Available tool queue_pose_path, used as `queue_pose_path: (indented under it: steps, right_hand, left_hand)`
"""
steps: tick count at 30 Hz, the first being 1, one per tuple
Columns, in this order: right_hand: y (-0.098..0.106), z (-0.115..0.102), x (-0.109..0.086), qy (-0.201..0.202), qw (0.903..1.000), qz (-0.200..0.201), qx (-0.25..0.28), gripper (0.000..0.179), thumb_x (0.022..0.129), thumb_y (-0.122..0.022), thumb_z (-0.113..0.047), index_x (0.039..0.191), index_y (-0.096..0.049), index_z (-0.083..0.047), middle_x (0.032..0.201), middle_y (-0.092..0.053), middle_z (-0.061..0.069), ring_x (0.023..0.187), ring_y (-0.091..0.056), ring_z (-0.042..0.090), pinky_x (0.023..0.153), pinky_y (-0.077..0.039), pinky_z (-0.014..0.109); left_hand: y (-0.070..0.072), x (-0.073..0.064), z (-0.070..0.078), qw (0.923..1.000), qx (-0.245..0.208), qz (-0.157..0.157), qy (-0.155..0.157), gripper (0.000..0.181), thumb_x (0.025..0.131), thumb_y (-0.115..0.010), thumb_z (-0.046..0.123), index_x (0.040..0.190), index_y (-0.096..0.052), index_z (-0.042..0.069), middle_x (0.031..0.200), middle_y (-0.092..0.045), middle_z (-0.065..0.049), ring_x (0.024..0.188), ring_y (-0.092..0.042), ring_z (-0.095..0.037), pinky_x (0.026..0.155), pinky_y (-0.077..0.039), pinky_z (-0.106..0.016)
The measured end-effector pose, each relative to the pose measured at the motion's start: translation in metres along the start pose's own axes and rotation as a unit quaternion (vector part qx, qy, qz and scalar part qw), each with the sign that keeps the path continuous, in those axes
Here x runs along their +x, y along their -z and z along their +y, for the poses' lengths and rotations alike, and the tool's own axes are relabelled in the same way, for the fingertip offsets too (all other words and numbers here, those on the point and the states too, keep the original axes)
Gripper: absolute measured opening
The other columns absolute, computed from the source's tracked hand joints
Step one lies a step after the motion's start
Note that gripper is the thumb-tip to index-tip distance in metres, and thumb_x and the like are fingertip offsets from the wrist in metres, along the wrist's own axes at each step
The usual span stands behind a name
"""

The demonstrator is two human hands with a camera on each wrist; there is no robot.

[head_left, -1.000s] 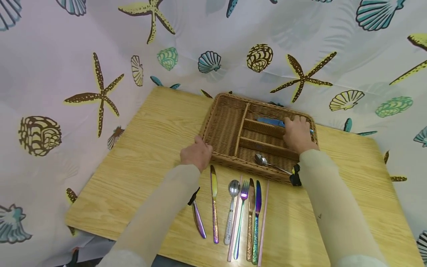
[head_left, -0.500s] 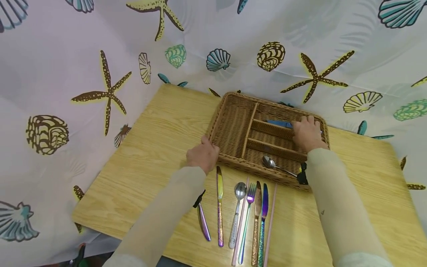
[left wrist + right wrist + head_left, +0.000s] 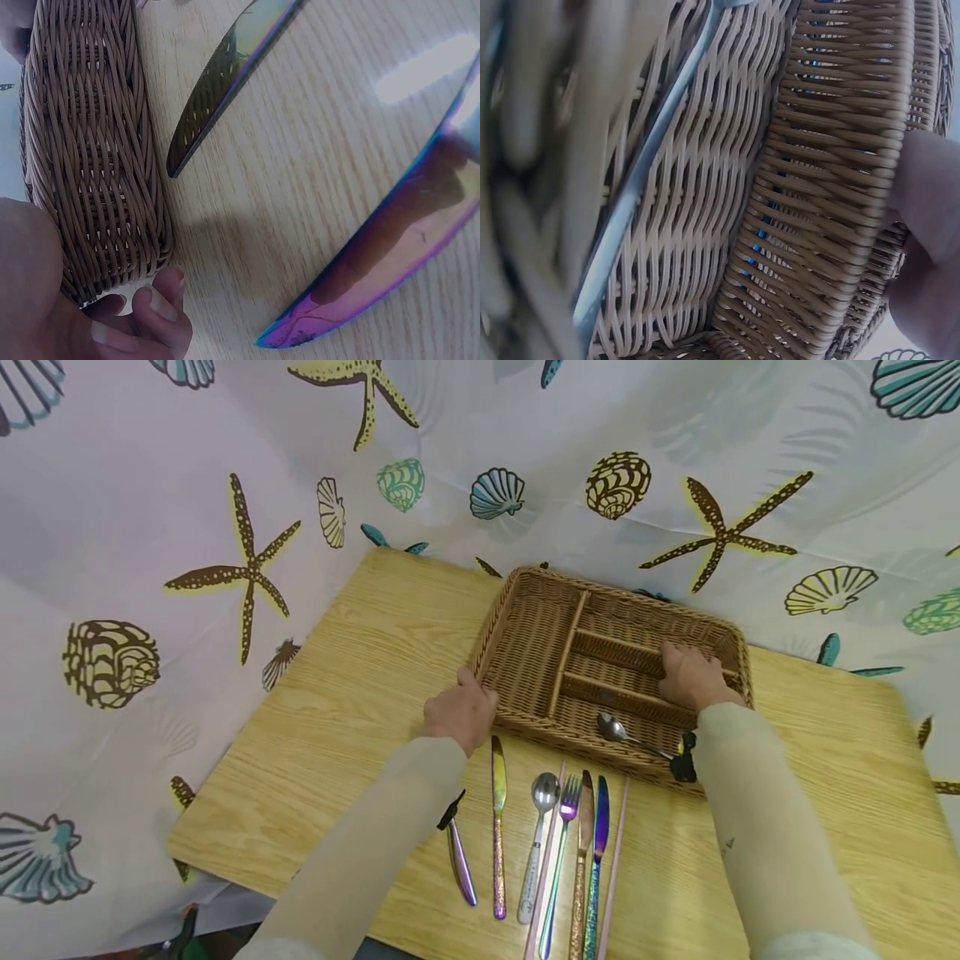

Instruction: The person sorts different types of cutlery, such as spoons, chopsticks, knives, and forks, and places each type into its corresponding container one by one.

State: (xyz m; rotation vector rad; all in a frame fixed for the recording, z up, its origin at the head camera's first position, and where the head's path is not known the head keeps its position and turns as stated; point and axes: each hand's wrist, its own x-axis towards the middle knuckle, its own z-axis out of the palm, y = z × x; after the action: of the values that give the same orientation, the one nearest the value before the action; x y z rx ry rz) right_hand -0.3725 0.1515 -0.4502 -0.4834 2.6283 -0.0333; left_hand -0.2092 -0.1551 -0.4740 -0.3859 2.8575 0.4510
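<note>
A wicker cutlery tray point(image 3: 517, 718) with several compartments lies on the table. At its front left corner my left hand point(image 3: 459, 710) grips the wicker; the left wrist view shows curled fingertips by the bottom edge. My right hand point(image 3: 692, 677) reaches down into the middle long compartment, fingers curled. Bits of a blue knife point(image 3: 759, 234) show through the woven divider point(image 3: 817, 180) there; the hand and divider hide most of it. A metal spoon point(image 3: 611, 727) lies in the front compartment, under my right wrist.
In front of the tray lie a gold knife point(image 3: 498, 827), a spoon point(image 3: 545, 791), a fork point(image 3: 570, 797), a copper knife point(image 3: 585, 810), a dark blue knife point(image 3: 601, 814) and pink chopsticks point(image 3: 615, 860). A purple-handled piece point(image 3: 462, 868) sits beside my left forearm. Printed cloth hangs behind.
My right hand has moved from the back compartment to the middle one, and the blue knife has left the back compartment. My left hand stays at the tray's corner. The head view has shifted slightly.
</note>
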Motion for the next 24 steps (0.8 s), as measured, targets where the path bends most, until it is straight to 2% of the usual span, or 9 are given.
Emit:
queue_pose_path:
  steps: [4,11,15,19,24]
  right_hand:
    - [-0.001,0.002,-0.004,-0.009,0.9997,0.023,0.006,0.067,0.097,-0.042,-0.010,0.155,-0.012,0.006,0.155,-0.016,0.038,0.140,-0.015,0.058,0.108,-0.013,0.075]
    - [-0.012,-0.001,-0.014,-0.015,0.9939,0.110,0.003,0.053,0.097,-0.038,-0.011,0.144,-0.028,0.010,0.146,-0.030,0.039,0.133,-0.028,0.058,0.106,-0.023,0.073]
    - [-0.013,0.000,-0.022,-0.017,0.9918,0.126,0.013,0.054,0.098,-0.040,-0.011,0.146,-0.027,0.010,0.146,-0.030,0.040,0.131,-0.029,0.059,0.104,-0.027,0.072]
    - [-0.010,0.000,-0.034,-0.020,0.9888,0.141,0.044,0.055,0.099,-0.039,-0.010,0.149,-0.025,0.008,0.147,-0.028,0.039,0.132,-0.029,0.058,0.104,-0.028,0.071]
    - [-0.008,-0.008,-0.057,-0.002,0.9776,0.188,0.096,0.048,0.098,-0.036,-0.007,0.144,-0.035,0.006,0.143,-0.033,0.035,0.131,-0.031,0.054,0.102,-0.030,0.068]
  left_hand:
    - [0.000,0.000,0.002,0.9999,0.016,-0.001,-0.003,0.037,0.108,-0.022,0.037,0.109,-0.039,0.005,0.050,-0.040,0.000,0.042,-0.033,-0.015,0.045,-0.030,-0.031]
    - [0.002,-0.002,0.002,1.0000,-0.002,0.003,0.005,0.034,0.108,-0.025,0.035,0.107,-0.040,0.005,0.051,-0.041,-0.001,0.042,-0.034,-0.016,0.047,-0.032,-0.033]
    - [0.002,-0.003,0.002,1.0000,-0.006,-0.002,0.007,0.033,0.108,-0.025,0.035,0.107,-0.040,0.005,0.051,-0.041,-0.002,0.043,-0.035,-0.016,0.049,-0.033,-0.034]
    - [0.000,-0.002,0.002,0.9998,-0.021,-0.007,0.003,0.034,0.107,-0.025,0.035,0.108,-0.040,0.005,0.053,-0.045,-0.002,0.044,-0.038,-0.017,0.049,-0.035,-0.034]
    - [0.000,-0.001,0.004,0.9994,-0.034,-0.007,0.004,0.035,0.106,-0.025,0.036,0.110,-0.039,0.005,0.055,-0.051,-0.004,0.046,-0.044,-0.019,0.053,-0.040,-0.037]
